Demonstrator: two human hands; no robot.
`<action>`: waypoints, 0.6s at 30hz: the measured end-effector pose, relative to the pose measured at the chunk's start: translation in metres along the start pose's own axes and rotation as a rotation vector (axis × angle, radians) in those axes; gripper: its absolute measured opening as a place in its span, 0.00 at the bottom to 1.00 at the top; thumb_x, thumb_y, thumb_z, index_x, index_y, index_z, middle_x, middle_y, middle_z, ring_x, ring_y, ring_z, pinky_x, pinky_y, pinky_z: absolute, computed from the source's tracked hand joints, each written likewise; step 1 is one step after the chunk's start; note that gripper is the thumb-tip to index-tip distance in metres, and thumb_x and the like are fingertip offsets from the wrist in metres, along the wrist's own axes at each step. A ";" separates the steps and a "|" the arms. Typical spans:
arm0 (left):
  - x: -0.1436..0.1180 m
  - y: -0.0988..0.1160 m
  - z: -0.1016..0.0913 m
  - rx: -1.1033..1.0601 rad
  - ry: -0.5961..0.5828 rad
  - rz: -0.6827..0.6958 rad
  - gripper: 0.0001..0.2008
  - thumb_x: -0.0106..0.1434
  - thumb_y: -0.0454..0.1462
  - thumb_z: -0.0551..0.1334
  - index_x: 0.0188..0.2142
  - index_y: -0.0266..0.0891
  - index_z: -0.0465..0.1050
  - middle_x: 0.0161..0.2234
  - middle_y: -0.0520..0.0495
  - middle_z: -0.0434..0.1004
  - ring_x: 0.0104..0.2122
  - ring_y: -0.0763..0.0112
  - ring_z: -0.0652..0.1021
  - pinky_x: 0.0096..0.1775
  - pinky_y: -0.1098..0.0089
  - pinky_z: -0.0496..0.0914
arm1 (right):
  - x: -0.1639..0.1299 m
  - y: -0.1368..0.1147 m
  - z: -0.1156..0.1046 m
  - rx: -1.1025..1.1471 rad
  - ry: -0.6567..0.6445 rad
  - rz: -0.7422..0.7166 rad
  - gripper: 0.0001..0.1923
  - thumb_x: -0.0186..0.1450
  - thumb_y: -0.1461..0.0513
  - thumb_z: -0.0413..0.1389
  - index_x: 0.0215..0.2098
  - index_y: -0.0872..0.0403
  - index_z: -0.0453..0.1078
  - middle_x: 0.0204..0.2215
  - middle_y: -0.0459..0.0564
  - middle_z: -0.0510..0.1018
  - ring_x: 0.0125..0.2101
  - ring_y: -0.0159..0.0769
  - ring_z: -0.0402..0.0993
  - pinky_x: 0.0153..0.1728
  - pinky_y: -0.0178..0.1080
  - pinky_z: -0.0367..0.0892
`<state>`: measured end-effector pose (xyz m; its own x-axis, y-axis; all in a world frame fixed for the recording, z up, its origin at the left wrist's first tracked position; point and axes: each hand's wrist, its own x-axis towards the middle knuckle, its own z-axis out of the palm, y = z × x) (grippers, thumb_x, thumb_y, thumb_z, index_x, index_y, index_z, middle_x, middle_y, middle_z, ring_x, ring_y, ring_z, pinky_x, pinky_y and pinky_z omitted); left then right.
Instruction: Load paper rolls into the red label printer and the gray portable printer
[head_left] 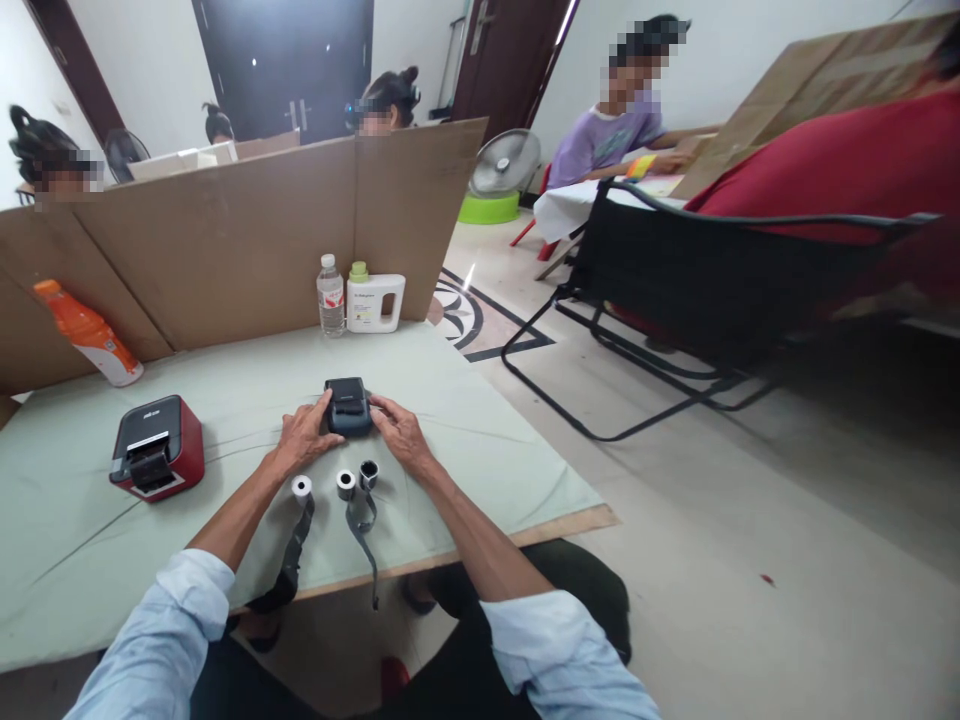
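On the table sits a small black portable printer [347, 405], held between my two hands. My left hand [307, 437] grips its left side and near corner, thumb and forefinger apart around it. Against the right side press the fingers of my right hand [401, 430]. Just in front of the printer stand a white roll [301, 489], a second white roll [346, 485] with a dark core, and a dark roll [368, 474]. Dark strips trail from the rolls, some hanging past the table's near edge. Left of my hands is a larger red-and-black printer [157, 450].
A cardboard partition [247, 240] borders the table's [247, 400] far side. Against it stand an orange bottle [90, 335], a clear water bottle [330, 297] and a white jug [375, 303]. A black folding chair [675, 280] and other people are at the right.
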<state>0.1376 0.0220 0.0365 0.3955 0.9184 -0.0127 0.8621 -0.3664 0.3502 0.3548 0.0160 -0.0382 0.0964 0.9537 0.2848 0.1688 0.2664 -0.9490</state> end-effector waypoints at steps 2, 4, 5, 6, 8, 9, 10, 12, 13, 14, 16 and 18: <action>-0.001 -0.001 0.001 -0.013 0.002 0.004 0.47 0.64 0.44 0.68 0.76 0.49 0.45 0.68 0.36 0.67 0.67 0.43 0.66 0.62 0.43 0.61 | -0.001 0.000 0.000 -0.016 0.001 -0.006 0.28 0.67 0.46 0.55 0.56 0.54 0.76 0.54 0.59 0.81 0.51 0.48 0.78 0.54 0.51 0.74; -0.003 -0.003 0.000 -0.039 0.007 0.018 0.46 0.63 0.42 0.68 0.75 0.48 0.47 0.68 0.38 0.67 0.67 0.45 0.67 0.63 0.44 0.61 | -0.002 -0.001 0.000 -0.037 0.005 -0.018 0.27 0.67 0.47 0.55 0.56 0.54 0.76 0.54 0.60 0.81 0.49 0.48 0.79 0.52 0.51 0.75; -0.005 -0.005 0.000 -0.059 0.010 0.031 0.45 0.63 0.41 0.67 0.75 0.48 0.50 0.68 0.39 0.68 0.67 0.47 0.68 0.64 0.46 0.61 | -0.003 -0.001 -0.001 -0.049 0.012 -0.025 0.26 0.67 0.48 0.54 0.55 0.55 0.76 0.53 0.60 0.81 0.48 0.48 0.79 0.51 0.51 0.75; -0.007 -0.007 -0.001 -0.082 0.012 0.046 0.43 0.63 0.40 0.67 0.74 0.48 0.52 0.68 0.41 0.68 0.66 0.49 0.69 0.65 0.49 0.62 | -0.004 -0.002 -0.001 -0.060 0.022 -0.032 0.26 0.67 0.48 0.54 0.54 0.55 0.77 0.52 0.60 0.81 0.47 0.48 0.79 0.50 0.51 0.75; -0.012 -0.011 -0.004 -0.129 0.013 0.065 0.39 0.63 0.38 0.67 0.72 0.48 0.58 0.65 0.44 0.72 0.63 0.53 0.74 0.64 0.55 0.66 | -0.006 -0.002 -0.002 -0.084 0.053 -0.042 0.25 0.68 0.49 0.54 0.52 0.56 0.77 0.50 0.61 0.82 0.45 0.48 0.79 0.48 0.51 0.75; -0.016 -0.012 -0.005 -0.152 0.015 0.063 0.37 0.63 0.37 0.66 0.70 0.48 0.61 0.63 0.45 0.75 0.61 0.55 0.76 0.62 0.57 0.68 | -0.006 -0.001 -0.003 -0.097 0.070 -0.044 0.24 0.68 0.49 0.54 0.51 0.56 0.78 0.48 0.60 0.83 0.44 0.48 0.79 0.47 0.51 0.75; -0.019 -0.014 -0.007 -0.174 0.024 0.054 0.35 0.64 0.37 0.66 0.69 0.47 0.63 0.62 0.45 0.76 0.58 0.56 0.78 0.61 0.58 0.70 | -0.007 -0.001 -0.003 -0.108 0.084 -0.048 0.23 0.68 0.49 0.54 0.50 0.56 0.78 0.46 0.60 0.83 0.43 0.48 0.79 0.46 0.50 0.75; -0.028 -0.016 -0.011 -0.210 0.066 0.035 0.32 0.64 0.37 0.65 0.68 0.44 0.66 0.60 0.43 0.77 0.55 0.56 0.80 0.59 0.58 0.73 | -0.008 0.001 -0.004 -0.125 0.098 -0.064 0.22 0.68 0.49 0.54 0.47 0.55 0.79 0.44 0.59 0.84 0.42 0.48 0.79 0.46 0.50 0.75; -0.034 -0.017 -0.014 -0.219 0.101 0.033 0.30 0.65 0.36 0.64 0.67 0.43 0.68 0.61 0.41 0.77 0.55 0.56 0.81 0.58 0.57 0.74 | -0.008 0.001 -0.004 -0.131 0.099 -0.075 0.21 0.68 0.49 0.54 0.46 0.55 0.79 0.43 0.59 0.84 0.42 0.47 0.79 0.45 0.49 0.74; -0.040 -0.017 -0.018 -0.217 0.141 0.040 0.29 0.65 0.36 0.64 0.66 0.42 0.69 0.61 0.40 0.76 0.56 0.55 0.80 0.59 0.56 0.74 | -0.009 0.002 -0.004 -0.135 0.097 -0.084 0.21 0.68 0.49 0.54 0.45 0.54 0.80 0.42 0.58 0.84 0.42 0.47 0.79 0.44 0.48 0.74; -0.056 -0.018 -0.028 -0.178 0.225 0.062 0.26 0.65 0.36 0.63 0.63 0.41 0.71 0.62 0.39 0.75 0.59 0.55 0.77 0.62 0.53 0.71 | -0.010 0.003 -0.004 -0.143 0.095 -0.096 0.20 0.68 0.49 0.54 0.43 0.54 0.80 0.41 0.58 0.84 0.40 0.46 0.79 0.42 0.47 0.74; -0.075 -0.020 -0.041 -0.099 0.305 0.066 0.24 0.66 0.36 0.63 0.62 0.41 0.73 0.63 0.39 0.74 0.62 0.54 0.74 0.65 0.52 0.67 | -0.011 0.003 -0.004 -0.145 0.099 -0.096 0.20 0.67 0.50 0.54 0.42 0.54 0.80 0.40 0.58 0.84 0.39 0.46 0.79 0.41 0.46 0.74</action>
<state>0.0776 -0.0337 0.0686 0.3230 0.9012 0.2889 0.7969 -0.4236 0.4307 0.3582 0.0062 -0.0436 0.1678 0.9045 0.3920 0.3209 0.3259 -0.8893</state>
